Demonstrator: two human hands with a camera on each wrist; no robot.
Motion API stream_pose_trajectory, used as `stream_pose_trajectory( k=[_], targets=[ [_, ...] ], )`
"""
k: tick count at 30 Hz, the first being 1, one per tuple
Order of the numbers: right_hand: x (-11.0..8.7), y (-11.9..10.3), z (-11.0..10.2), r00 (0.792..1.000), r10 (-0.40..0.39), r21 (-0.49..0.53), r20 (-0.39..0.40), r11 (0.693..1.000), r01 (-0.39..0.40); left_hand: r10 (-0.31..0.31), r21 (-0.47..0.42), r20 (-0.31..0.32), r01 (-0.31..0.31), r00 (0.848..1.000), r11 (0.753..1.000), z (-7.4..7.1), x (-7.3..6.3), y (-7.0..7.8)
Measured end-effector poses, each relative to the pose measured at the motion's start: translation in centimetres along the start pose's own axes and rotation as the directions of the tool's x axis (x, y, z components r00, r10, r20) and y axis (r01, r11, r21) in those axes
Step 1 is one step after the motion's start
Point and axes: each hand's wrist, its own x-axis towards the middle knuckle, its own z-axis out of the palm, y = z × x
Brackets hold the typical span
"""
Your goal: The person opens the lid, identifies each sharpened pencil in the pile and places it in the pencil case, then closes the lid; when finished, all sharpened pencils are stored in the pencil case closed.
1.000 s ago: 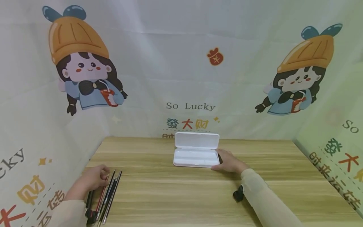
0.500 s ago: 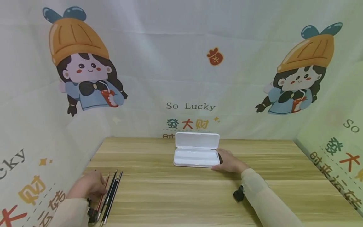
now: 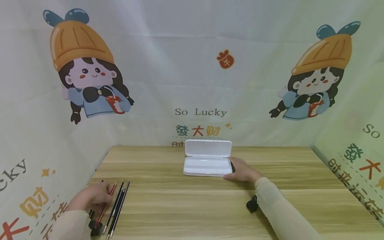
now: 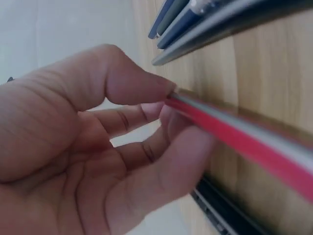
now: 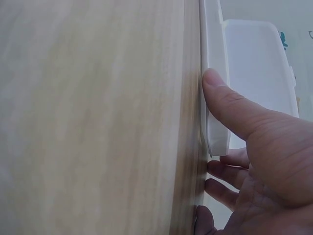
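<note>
I am recording 2 hands at work, well apart from each other. The left hand (image 3: 90,197) is pinching 1 red pencil (image 4: 254,146) between its thumb and a finger, close to the pencil's end. The pencil is lying aslant, its upper end pointing away from the person; whether it is touching the worktop (image 3: 186,206) I am unable to tell. Just to the right of this pencil, dark pencils (image 3: 119,208) are resting in a loose bundle on the worktop, running roughly the same way. In the left wrist view I am also seeing 1 black item (image 4: 230,210), partly hidden by the fingers; its kind I am not determining.

The right hand (image 3: 243,170) is gripping the right end of the white pencil case (image 3: 207,165), the thumb bearing on the front wall and the fingers reaching round the end. The case is sitting flat near the back of the worktop, and its lid (image 3: 208,148) is standing up at the rear.

Both forearms are showing pale sleeves (image 3: 282,210), with 1 black device (image 3: 252,204) hanging under the right cuff. Behind the worktop I am noting a printed cloth (image 3: 168,66), bearing cartoon figures and the words "So Lucky".
</note>
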Motion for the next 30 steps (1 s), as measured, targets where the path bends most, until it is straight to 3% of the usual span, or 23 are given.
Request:
stream_pose_trajectory(
  k=[7,15,21,25,30],
  targets=[
    [0.0,-0.3,-0.2,1.0,0.012,-0.008,0.008,1.0,-0.012,0.048,-0.152,0.048,-0.04,0.998,0.988,-0.5,-0.1,-1.0],
    [0.1,-0.4,-0.3,1.0,0.015,-0.008,0.014,1.0,-0.015,0.083,-0.165,0.036,-0.076,0.996,0.983,-0.9,0.0,-1.4],
    [0.0,-0.3,-0.3,1.0,0.023,-0.005,0.011,1.0,-0.023,0.14,-0.173,0.014,-0.135,0.99,0.976,-1.6,-0.1,-0.9],
    [0.0,-0.2,-0.1,1.0,0.026,-0.006,0.01,1.0,-0.026,0.208,-0.217,0.012,-0.201,0.978,0.955,-1.9,-0.1,-0.5],
    [0.0,0.0,0.1,0.999,0.041,-0.001,0.02,0.999,-0.041,0.248,-0.255,-0.006,-0.241,0.969,0.936,-2.1,-0.1,0.4]
  ],
)
